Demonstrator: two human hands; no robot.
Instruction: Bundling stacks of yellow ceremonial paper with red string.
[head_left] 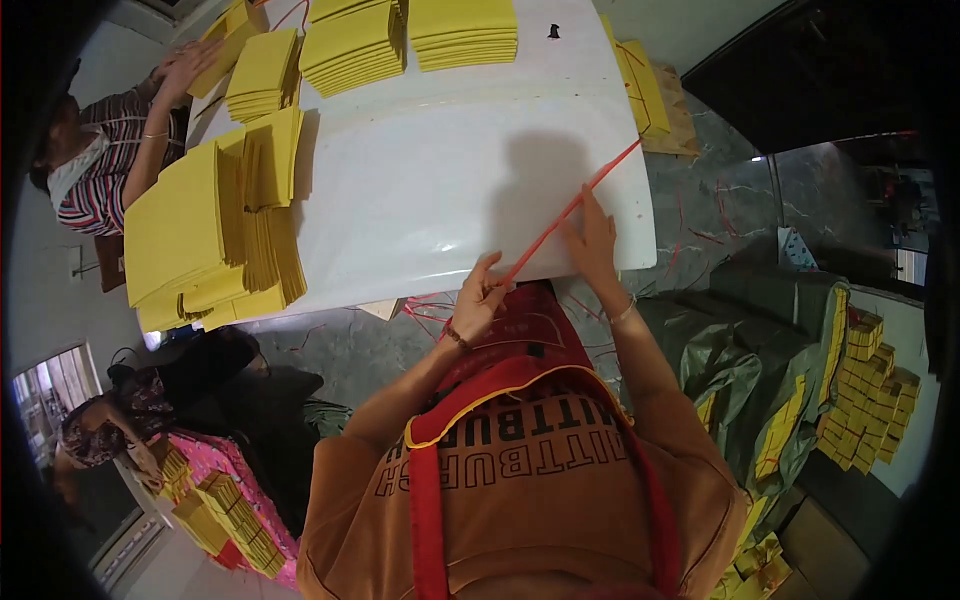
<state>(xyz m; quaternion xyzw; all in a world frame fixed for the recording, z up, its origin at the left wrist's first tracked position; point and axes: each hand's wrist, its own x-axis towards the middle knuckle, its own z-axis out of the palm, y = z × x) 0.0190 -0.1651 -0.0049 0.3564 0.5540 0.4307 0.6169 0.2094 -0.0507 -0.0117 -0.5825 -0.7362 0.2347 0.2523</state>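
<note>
A thin red strap point(545, 236) runs slantwise over the right part of the white table point(400, 190), up to its right edge. Its near end is pinched in my left hand point(477, 303), by the table's front edge. My right hand point(597, 245) reaches over that edge with fingers stretched out and thumb apart. Its fingertips touch or lie right beside the strap. Stacks of flat yellow paper pieces stand on the table, a large leaning stack point(185, 230) at the left and a neat stack point(462, 35) at the far side.
Another person's hands point(185, 70) rest at a yellow stack at the far left. A yellow bundle point(643, 90) lies on a wooden board beyond the right edge. Dark green sheeting point(745, 330) covers a pile at the right. Bundled yellow stacks point(868, 400) lean there. Red scraps litter the floor.
</note>
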